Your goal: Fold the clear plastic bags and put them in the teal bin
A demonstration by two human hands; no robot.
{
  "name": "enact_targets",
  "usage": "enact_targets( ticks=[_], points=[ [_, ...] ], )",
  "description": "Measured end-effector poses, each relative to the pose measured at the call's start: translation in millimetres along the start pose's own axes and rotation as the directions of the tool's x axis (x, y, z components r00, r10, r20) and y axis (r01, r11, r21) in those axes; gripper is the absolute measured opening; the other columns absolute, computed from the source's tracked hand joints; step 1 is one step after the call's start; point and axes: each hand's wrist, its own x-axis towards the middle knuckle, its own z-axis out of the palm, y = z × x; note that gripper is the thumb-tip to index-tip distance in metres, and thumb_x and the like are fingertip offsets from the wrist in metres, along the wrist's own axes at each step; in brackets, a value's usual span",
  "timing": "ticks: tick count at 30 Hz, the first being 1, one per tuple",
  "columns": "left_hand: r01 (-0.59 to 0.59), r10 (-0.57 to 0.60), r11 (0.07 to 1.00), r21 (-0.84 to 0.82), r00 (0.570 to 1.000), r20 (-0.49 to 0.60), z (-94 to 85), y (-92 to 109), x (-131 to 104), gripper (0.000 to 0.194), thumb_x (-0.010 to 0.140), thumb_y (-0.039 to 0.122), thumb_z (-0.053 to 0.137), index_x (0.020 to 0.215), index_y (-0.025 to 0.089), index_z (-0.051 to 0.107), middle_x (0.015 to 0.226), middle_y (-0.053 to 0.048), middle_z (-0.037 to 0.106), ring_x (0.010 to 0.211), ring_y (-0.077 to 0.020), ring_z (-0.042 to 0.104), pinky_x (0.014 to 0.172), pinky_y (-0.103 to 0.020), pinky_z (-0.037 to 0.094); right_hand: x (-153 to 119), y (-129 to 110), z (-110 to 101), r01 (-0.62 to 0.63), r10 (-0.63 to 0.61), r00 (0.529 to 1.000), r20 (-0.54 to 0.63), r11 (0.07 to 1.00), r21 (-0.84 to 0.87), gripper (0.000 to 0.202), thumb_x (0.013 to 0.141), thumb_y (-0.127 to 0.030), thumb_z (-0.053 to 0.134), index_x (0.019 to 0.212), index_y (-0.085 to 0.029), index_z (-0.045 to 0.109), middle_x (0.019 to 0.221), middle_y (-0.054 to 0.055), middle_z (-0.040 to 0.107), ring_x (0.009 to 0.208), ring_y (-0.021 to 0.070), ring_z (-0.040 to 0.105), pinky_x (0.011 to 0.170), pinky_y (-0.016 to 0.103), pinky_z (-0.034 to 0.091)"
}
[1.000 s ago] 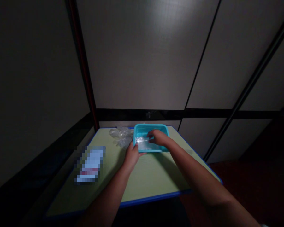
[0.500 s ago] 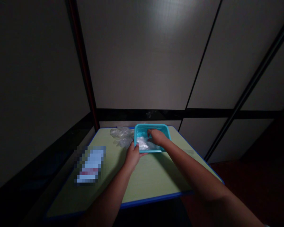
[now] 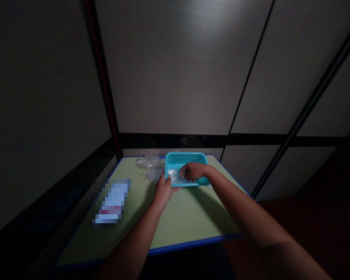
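Note:
A turquoise plastic basket (image 3: 186, 156) stands tilted toward me near the table's far edge. My left hand (image 3: 163, 189) grips its near left corner, thumb over the rim and fingers underneath. Clear, shiny plastic (image 3: 173, 175) lies on the bottom inside. My right hand (image 3: 194, 172) reaches into the basket from the right, with curled fingers pointing down at the plastic. Whatever those fingertips hold, if anything, is hidden. Crumpled clear plastic bags (image 3: 150, 167) lie on the table just left of the basket.
The pale green table (image 3: 189, 221) has a blue edge. On its left side lies a pixelated, bluish-white flat item (image 3: 112, 202). Grey cabinet panels (image 3: 175, 77) rise directly behind the table. A bit of clear plastic (image 3: 209, 187) shows right of the basket.
My right hand has come lower and nearer inside the basket, its wrist now bent and fingers over the plastic. My left hand keeps its grip on the corner.

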Motion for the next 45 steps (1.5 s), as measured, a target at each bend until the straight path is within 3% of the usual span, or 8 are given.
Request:
enact_targets(
  ticks=[5,13,27,32,36,40,42,45],
  points=[
    [-0.007,0.006,1.000,0.011,1.000,0.013,-0.4,0.2,-0.9,0.016,0.086,0.013,0.048,0.099,0.017,0.055,0.089,-0.005,0.066,0.069,-0.0167,0.068,0.067,-0.039,0.060,16.4,8.1,0.4,-0.020,-0.029,0.973,0.230,0.978,0.208,0.047,0.078,-0.001,0.041,0.116,-0.020,0.061,0.079,0.001,0.068,0.060,0.0090,0.061,0.057,0.018,0.047],
    [-0.019,0.018,0.999,0.028,0.999,0.036,-3.2,-2.4,0.2,0.014,0.085,0.015,0.052,0.098,0.018,0.057,0.092,-0.005,0.067,0.074,-0.0176,0.068,0.067,-0.037,0.060,45.6,14.7,-3.8,-0.161,-0.018,0.896,0.443,0.918,0.363,0.043,0.082,-0.003,0.040,0.117,-0.020,0.058,0.077,0.002,0.067,0.063,0.0128,0.066,0.063,0.030,0.054],
    [-0.009,0.008,0.999,0.030,0.998,0.057,-0.8,0.3,-3.0,0.017,0.087,0.015,0.050,0.103,0.016,0.056,0.095,-0.007,0.068,0.075,-0.0177,0.068,0.065,-0.035,0.060,50.8,13.3,2.4,-0.208,0.011,0.903,0.430,0.887,0.413,0.042,0.084,-0.002,0.039,0.118,-0.018,0.057,0.068,-0.001,0.066,0.059,0.0114,0.065,0.067,0.029,0.054],
    [-0.001,0.000,0.999,0.044,1.000,0.011,-0.9,2.8,-3.2,0.020,0.088,0.012,0.046,0.106,0.016,0.055,0.101,-0.009,0.067,0.072,-0.0164,0.068,0.064,-0.034,0.060,43.2,12.4,-6.1,-0.174,-0.029,0.914,0.404,0.872,0.457,0.042,0.082,-0.003,0.041,0.117,-0.018,0.058,0.080,0.003,0.069,0.067,0.0117,0.067,0.067,0.029,0.054],
    [-0.003,0.003,0.997,0.079,1.000,-0.011,-1.0,3.6,-2.3,0.021,0.089,0.014,0.045,0.107,0.017,0.056,0.096,-0.007,0.068,0.068,-0.0162,0.068,0.063,-0.033,0.059,26.6,8.4,-21.3,-0.034,-0.123,0.953,0.276,0.864,0.503,0.041,0.081,-0.006,0.043,0.115,-0.019,0.061,0.086,0.004,0.070,0.073,0.0122,0.066,0.065,0.024,0.051],
    [0.008,-0.005,0.996,0.084,1.000,-0.027,-1.3,3.4,-2.1,0.020,0.090,0.016,0.045,0.106,0.018,0.055,0.091,-0.006,0.068,0.064,-0.0161,0.068,0.061,-0.032,0.059,-1.3,4.6,-37.4,0.102,-0.095,0.995,-0.036,0.950,0.294,0.030,0.084,-0.019,0.051,0.112,-0.018,0.064,0.087,0.006,0.070,0.067,0.0125,0.063,0.061,0.021,0.047],
    [0.008,-0.006,0.996,0.084,1.000,-0.020,-1.5,3.3,-2.3,0.018,0.090,0.016,0.045,0.106,0.017,0.055,0.090,-0.006,0.068,0.061,-0.0158,0.068,0.060,-0.032,0.058,-17.5,7.0,-43.1,0.070,-0.050,0.962,-0.268,0.995,0.064,0.027,0.084,-0.026,0.057,0.108,-0.018,0.066,0.093,0.008,0.070,0.073,0.0156,0.064,0.064,0.023,0.046],
    [0.002,-0.002,0.997,0.071,1.000,-0.007,-1.8,3.4,-2.1,0.016,0.090,0.018,0.047,0.104,0.017,0.055,0.091,-0.006,0.068,0.062,-0.0153,0.068,0.060,-0.030,0.058,-38.6,18.9,-44.0,-0.210,0.128,0.837,-0.532,0.973,-0.097,0.029,0.086,-0.037,0.055,0.106,-0.018,0.066,0.099,0.012,0.069,0.086,0.0227,0.064,0.070,0.028,0.045]
  ],
)
